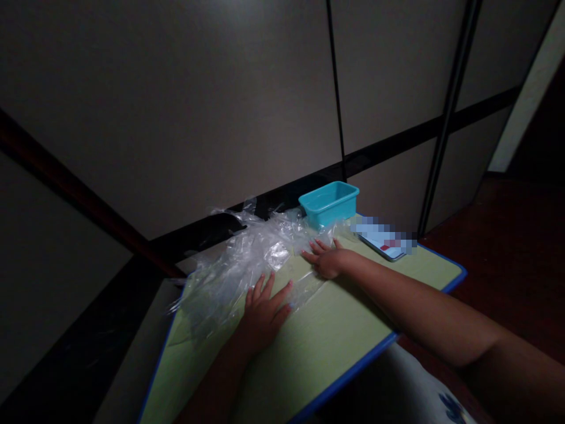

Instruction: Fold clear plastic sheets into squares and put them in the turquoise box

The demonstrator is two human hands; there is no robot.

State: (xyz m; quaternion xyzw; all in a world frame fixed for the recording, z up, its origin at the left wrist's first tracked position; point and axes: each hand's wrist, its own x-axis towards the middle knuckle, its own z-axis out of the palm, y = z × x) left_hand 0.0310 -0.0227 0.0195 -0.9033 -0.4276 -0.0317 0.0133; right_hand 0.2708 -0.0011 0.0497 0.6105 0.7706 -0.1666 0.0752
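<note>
Clear plastic bags (247, 259) lie in a crumpled heap along the far side of a small green table. My left hand (265, 309) rests at the near edge of this plastic, palm down with its fingers spread. Farther right, my right hand (327, 260) lies flat on a thin sheet of the plastic, fingers stretched apart. A smooth strip of plastic runs between the two hands. Neither hand grips anything. Just beyond my right hand stands a turquoise rectangular tub (330, 206), with some plastic against its front.
The green tabletop (309, 347) has a blue edge. A phone (382, 240) with a lit, partly blurred screen lies to the right of the tub. Behind the table rise large grey-brown cabinet panels (198, 106) with dark strips. Dark red floor (498, 218) shows at right.
</note>
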